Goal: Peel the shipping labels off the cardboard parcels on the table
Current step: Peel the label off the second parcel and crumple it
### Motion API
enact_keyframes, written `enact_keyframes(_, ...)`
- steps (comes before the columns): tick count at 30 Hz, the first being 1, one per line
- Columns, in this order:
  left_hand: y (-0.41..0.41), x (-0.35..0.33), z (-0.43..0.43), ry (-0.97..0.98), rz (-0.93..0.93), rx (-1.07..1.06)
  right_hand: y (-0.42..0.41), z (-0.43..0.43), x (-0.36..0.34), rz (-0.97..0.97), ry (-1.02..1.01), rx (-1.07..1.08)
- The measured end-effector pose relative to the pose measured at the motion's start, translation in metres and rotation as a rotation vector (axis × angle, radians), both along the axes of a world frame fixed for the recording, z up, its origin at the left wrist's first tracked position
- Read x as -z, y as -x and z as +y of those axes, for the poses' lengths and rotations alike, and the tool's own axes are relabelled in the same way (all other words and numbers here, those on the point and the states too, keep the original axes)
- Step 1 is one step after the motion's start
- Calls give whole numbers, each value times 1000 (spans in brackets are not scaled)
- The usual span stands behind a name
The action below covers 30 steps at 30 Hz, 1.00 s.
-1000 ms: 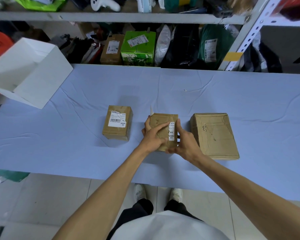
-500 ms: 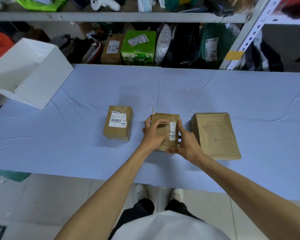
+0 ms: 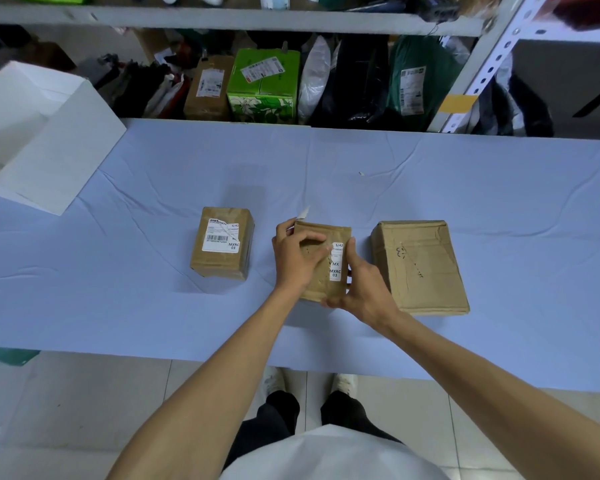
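Gripping middle parcel [image 3: 333,232], left hand [image 3: 296,262], right hand [image 3: 365,289]

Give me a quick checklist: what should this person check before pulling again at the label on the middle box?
1. Middle parcel steadied: the right hand grips its near right corner. Ok.
2. Left hand has a grip on the label: fingers are curled on the parcel's top, any pinch hidden. Cannot tell.
3. Middle parcel's label off: a white label strip is stuck on top. Not ok.
4. Left parcel peeled: its torn label is on top. Not ok.
5. Right parcel label-free: top bare, other faces hidden. Cannot tell.
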<state>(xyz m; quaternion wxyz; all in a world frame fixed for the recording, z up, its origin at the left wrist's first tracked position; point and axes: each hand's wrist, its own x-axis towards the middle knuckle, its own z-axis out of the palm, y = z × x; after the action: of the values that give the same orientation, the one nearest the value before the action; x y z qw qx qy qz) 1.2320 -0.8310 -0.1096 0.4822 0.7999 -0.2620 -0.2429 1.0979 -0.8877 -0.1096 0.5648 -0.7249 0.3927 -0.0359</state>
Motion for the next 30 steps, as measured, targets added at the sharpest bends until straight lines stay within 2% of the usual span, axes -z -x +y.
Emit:
enact_keyframes(7,6,6,-4,-19,-53,-45,5,1,4,32,201,-125)
enact_keyframes(23,13,2,-7,-124,-124,3,7,0,5,2,236,-137)
enact_keyframes(30,12,5,-3,-34,-104,-17,8,2,4,12,241,-117)
